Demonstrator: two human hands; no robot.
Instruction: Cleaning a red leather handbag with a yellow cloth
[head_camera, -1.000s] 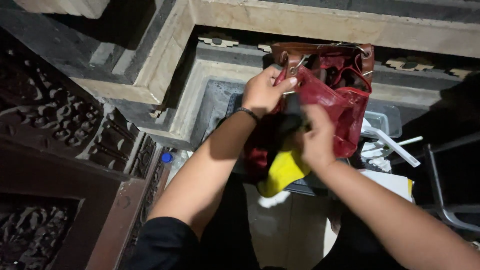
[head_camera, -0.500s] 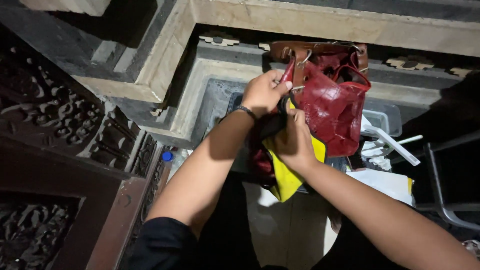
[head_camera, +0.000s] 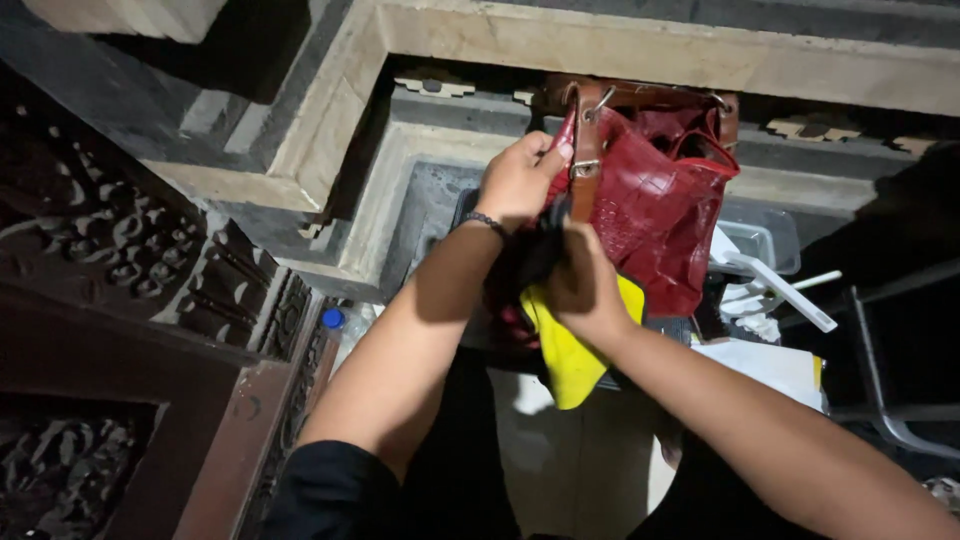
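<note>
Red bag held up between two hands

Carved dark wood panels (head_camera: 90, 250) fill the left edge, with a blue bottle cap (head_camera: 332, 318) beside them. Next, the left hand (head_camera: 520, 180) grips the bag's brown strap (head_camera: 585, 150) at its top edge. Just below it, the right hand (head_camera: 585, 285) presses a yellow cloth (head_camera: 570, 355) against the red bag (head_camera: 655, 215), which hangs to the right of both hands. White plastic pieces (head_camera: 775, 290) lie farther right.

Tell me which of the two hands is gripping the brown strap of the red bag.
The left hand: it clasps the red bag at its brown strap, while the right hand, lower down, presses a yellow cloth against it.
</note>
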